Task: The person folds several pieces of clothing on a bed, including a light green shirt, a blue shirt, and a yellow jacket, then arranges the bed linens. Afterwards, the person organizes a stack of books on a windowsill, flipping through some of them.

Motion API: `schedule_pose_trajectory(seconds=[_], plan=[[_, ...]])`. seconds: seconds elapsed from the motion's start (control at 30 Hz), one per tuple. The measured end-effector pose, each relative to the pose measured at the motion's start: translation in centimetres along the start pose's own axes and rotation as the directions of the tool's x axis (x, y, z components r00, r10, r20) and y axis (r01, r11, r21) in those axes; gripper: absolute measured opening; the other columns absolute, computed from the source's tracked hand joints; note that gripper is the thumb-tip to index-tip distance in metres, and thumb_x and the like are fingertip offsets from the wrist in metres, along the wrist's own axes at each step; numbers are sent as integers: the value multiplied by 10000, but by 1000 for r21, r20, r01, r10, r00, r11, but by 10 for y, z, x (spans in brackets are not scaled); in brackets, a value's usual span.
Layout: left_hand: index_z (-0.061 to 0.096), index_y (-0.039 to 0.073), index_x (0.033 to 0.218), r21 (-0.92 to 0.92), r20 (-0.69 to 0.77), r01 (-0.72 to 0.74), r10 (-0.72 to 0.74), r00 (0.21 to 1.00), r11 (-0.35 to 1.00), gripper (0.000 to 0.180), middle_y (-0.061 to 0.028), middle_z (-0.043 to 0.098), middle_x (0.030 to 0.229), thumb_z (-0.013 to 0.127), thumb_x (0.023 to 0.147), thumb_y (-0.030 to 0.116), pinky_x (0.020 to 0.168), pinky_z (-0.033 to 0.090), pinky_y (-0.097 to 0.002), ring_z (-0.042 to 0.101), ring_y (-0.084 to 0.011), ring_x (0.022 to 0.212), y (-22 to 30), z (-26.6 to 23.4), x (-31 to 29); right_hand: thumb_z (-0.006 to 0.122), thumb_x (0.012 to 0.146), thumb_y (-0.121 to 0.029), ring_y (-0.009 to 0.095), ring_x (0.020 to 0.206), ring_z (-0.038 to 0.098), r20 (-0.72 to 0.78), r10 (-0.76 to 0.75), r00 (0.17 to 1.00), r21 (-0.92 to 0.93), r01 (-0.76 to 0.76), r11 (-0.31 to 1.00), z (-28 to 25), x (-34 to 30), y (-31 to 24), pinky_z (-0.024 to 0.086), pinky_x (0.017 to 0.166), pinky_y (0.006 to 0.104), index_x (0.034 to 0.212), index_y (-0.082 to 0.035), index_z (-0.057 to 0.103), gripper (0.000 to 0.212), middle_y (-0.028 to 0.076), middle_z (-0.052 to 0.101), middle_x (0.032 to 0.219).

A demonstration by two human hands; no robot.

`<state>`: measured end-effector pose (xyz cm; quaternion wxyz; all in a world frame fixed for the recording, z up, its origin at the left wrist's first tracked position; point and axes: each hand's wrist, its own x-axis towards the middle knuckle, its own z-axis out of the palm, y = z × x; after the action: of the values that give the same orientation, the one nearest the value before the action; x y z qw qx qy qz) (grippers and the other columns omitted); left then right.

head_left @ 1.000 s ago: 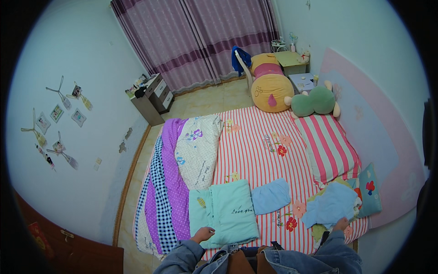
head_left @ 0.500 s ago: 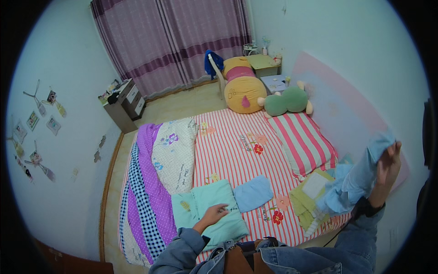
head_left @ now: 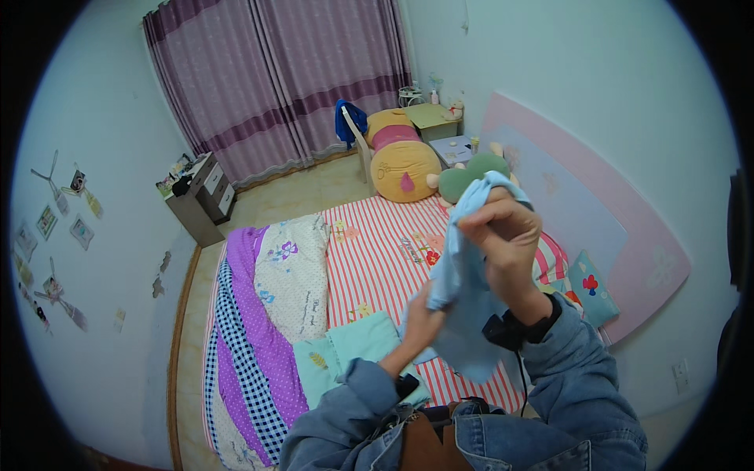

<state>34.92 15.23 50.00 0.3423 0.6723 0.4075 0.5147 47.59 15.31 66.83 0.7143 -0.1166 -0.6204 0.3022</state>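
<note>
A light blue piece of clothing point(head_left: 469, 330) hangs in front of me above the bed; its exact kind cannot be made out. My right hand point(head_left: 510, 247) is raised and closed, pinching the garment's bunched top edge. Lower down, my left hand point(head_left: 424, 322) is closed on the garment's left side. Beneath my left forearm lie folded mint-green clothes point(head_left: 365, 337). Behind the hanging cloth, a flat light blue folded item is mostly hidden.
The bed has a red-and-white striped sheet point(head_left: 369, 259), with a purple, checked and floral quilt point(head_left: 290, 302) along its left. A green plush toy point(head_left: 463, 182), big yellow plush point(head_left: 406, 169) and teal pillow point(head_left: 594, 286) are near the pink headboard point(head_left: 667, 251).
My right hand has brought the blue garment from the far right to the middle. My left hand has left the mint-green clothes and taken hold of the garment. The view has shifted slightly.
</note>
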Motion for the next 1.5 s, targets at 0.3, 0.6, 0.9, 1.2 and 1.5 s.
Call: schedule_pose_trajectory(seconds=[0.3, 0.6, 0.9, 1.2, 1.5], plan=[[643, -20, 984, -66, -316, 126, -140, 938, 990, 221, -34, 642, 856, 581, 772, -21, 751, 454, -238, 574, -99, 793, 4, -155, 7, 629, 753, 92, 88, 782, 555, -176, 122, 977, -138, -148, 979, -44, -2, 58, 426, 747, 211, 789, 1, 639, 99, 19, 596, 793], [632, 35, 857, -126, 48, 395, -392, 919, 910, 319, 33, 569, 740, 567, 906, 343, 586, 392, -195, 482, -37, 637, 60, -170, 11, 716, 646, -44, 258, 1140, 525, 332, 12, 943, -587, 196, 786, 6, -29, 88, 389, 974, 343, 1154, -62, 594, 522, 114, 600, 1113], [634, 7, 1060, 284, 188, 128, -186, 964, 950, 388, -81, 659, 906, 739, 726, 171, 780, 463, -315, 600, -168, 846, 50, -191, -4, 736, 681, -100, 149, 704, 589, 501, 584, 639, -377, -446, 812, 2, -41, 123, 461, 691, 275, 871, 12, 642, 239, 78, 647, 760], [612, -13, 863, 657, -133, 252, -219, 967, 711, 161, -109, 636, 767, 652, 718, 43, 649, 462, -344, 598, -235, 675, -12, -228, -53, 734, 718, -218, 200, 664, 593, 495, 638, 590, -562, -342, 753, -27, -38, 135, 454, 658, 309, 811, 13, 661, 260, 123, 630, 697], [577, 19, 956, 671, -393, 318, -43, 919, 669, 183, -191, 630, 826, 526, 782, -4, 667, 458, -452, 603, -376, 774, -45, -233, -59, 721, 758, -213, 115, 681, 555, 361, 639, 680, -517, -425, 744, -39, -26, 137, 434, 662, 262, 827, 1, 664, 232, 48, 604, 695]])
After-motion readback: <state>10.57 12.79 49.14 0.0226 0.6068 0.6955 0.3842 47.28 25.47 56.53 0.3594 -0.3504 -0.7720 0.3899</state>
